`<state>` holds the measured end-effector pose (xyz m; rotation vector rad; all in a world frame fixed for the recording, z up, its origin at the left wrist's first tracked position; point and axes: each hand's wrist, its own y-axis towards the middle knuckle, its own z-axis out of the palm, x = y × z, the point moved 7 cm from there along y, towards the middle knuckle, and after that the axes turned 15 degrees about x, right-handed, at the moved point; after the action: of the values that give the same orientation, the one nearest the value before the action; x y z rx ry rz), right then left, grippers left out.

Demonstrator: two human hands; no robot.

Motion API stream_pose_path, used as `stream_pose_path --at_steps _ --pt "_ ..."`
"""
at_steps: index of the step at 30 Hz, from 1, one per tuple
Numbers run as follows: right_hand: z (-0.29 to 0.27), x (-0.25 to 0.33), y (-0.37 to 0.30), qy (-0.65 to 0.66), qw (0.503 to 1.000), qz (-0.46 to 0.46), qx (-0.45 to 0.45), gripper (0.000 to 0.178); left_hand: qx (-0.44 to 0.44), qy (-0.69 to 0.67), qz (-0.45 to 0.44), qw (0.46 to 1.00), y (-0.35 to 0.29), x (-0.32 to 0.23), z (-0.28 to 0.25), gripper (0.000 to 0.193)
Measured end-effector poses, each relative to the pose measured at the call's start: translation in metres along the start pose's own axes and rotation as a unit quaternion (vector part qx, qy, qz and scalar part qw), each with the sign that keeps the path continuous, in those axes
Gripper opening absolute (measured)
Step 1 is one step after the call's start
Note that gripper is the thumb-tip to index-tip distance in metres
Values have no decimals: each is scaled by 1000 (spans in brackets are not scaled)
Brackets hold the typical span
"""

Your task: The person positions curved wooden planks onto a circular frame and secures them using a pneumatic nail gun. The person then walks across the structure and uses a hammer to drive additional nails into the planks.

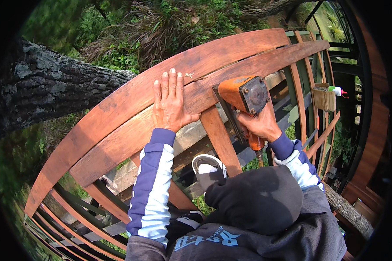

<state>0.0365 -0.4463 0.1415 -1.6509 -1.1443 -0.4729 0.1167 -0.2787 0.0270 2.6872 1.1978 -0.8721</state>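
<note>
Wore a dark sweatshirt [313, 228] with navy-and-white sleeves [157, 195], bent over a slatted wooden frame [298, 93], laying the left hand [171, 102] flat, with fingers straight and thumb out, across the seam between the curved outer board [231, 48] and the inner board [122, 141]. Wrapped the right hand [261, 124] around the handle of an orange nail gun [236, 90], holding it at the inner board's near edge, just beside the top of a reddish slat [221, 141]. Worked above a shoe [201, 163] and near a rough-barked tree trunk [61, 85] at left, with a white-and-green bottle [336, 91] beside a pale wooden block [324, 100] at right.
</note>
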Motion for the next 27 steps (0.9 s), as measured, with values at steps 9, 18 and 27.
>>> stream_pose_path --at_steps 9,18,27 --pt "11 -17 6 53 997 39 45 20 10 8 -12 1000 1 1 1 124" --pt "11 -9 1 83 994 51 41 18 7 0 -4 1000 1 0 1 124" --pt "16 -11 5 86 992 66 57 18 4 -2 -5 1000 0 0 -1 125"
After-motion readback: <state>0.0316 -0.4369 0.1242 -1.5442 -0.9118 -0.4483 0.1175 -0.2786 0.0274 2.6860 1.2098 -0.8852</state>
